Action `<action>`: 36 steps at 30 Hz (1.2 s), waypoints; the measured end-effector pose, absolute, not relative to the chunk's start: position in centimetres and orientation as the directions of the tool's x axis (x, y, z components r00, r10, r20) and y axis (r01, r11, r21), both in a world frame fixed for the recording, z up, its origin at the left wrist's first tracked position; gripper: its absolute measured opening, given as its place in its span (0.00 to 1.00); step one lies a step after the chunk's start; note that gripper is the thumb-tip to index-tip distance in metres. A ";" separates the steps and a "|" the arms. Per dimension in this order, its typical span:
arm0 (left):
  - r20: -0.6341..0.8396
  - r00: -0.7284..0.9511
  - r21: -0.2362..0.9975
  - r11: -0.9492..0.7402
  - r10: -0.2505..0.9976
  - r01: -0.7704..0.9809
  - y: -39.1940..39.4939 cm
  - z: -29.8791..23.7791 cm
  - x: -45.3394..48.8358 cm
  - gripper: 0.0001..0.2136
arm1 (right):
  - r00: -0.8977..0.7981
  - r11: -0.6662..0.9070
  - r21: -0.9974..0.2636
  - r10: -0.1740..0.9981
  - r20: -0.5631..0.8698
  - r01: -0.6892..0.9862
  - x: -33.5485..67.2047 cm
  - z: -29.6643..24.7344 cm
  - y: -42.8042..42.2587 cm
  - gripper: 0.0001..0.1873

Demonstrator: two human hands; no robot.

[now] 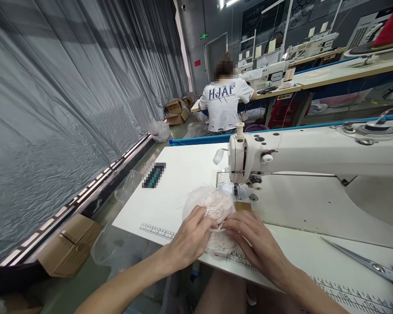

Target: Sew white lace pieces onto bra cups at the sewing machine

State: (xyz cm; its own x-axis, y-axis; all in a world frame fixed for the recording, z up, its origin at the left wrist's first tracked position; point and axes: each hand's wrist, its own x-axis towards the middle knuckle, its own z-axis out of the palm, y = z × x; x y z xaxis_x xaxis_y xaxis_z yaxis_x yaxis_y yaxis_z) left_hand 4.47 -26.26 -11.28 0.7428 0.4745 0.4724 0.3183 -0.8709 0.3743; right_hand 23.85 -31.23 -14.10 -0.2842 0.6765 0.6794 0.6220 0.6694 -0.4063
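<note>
We pinch the pale cloth (218, 201) with our left hand (193, 237) and right hand (256, 235) — near the machine (301, 150) — while scissors (363, 259) lie on the table (180, 183) to our right.

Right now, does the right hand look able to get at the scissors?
Probably yes: the scissors lie to the right of the right hand, and nothing visible blocks the way. Its fingers hold the lacy fabric, though, and would likely have to let go first.

We read dark letters (221, 92), "HJAF", on a white T-shirt (223, 115); the line (223, 100) beneath is too small to read.
</note>
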 end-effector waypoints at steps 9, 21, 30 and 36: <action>0.416 0.815 0.345 -0.899 0.404 0.270 -26.2 -10.8 4.5 0.15 | -0.341 0.646 -0.254 0.647 0.682 0.719 24.5 -16.0 -32.5 0.09; 0.328 0.783 0.470 -0.810 0.528 0.350 -27.1 -10.2 5.0 0.09 | -0.357 0.673 -0.383 0.693 0.627 0.633 23.9 -15.6 -31.6 0.10; 0.433 0.700 0.452 -0.809 0.568 0.376 -26.4 -11.4 5.1 0.04 | -0.237 0.629 -0.354 0.662 0.711 0.692 24.0 -14.9 -31.5 0.14; 0.388 0.714 0.502 -0.783 0.583 0.366 -26.3 -10.8 5.0 0.05 | -0.316 0.644 -0.257 0.635 0.705 0.721 24.5 -15.7 -33.1 0.05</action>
State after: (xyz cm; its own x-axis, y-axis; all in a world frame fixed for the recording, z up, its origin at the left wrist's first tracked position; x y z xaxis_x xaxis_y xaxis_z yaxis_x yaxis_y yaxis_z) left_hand 4.99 -26.26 -10.82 0.7137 0.5829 0.3883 0.3664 -0.7832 0.5023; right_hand 24.45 -33.11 -15.73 -0.3163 0.6351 0.7047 0.7210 0.6437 -0.2566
